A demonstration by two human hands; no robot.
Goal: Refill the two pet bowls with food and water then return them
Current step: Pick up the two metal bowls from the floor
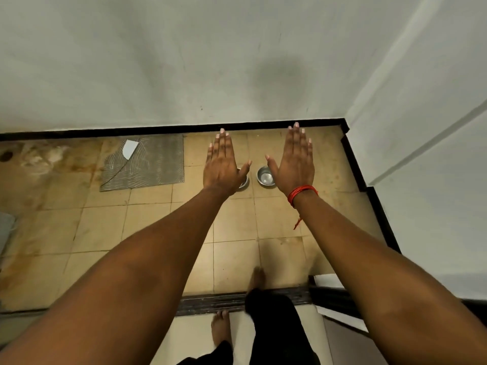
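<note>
Two small steel pet bowls stand side by side on the tiled floor near the far wall. The right bowl [265, 176] shows its shiny inside with nothing visible in it. The left bowl [244, 181] is mostly hidden behind my left hand [223, 164]. Both my arms are stretched forward, high above the floor. My left hand is flat, palm down, fingers straight. My right hand [295, 162] is flat too, with a red thread at the wrist. Neither hand holds or touches anything.
A grey ribbed mat [147, 164] with a white shard [130, 149] lies left of the bowls. A black skirting [355, 164] borders the floor at the white walls. A dark door threshold [210, 302] crosses below, where my bare feet stand. A floor drain [6, 155] sits far left.
</note>
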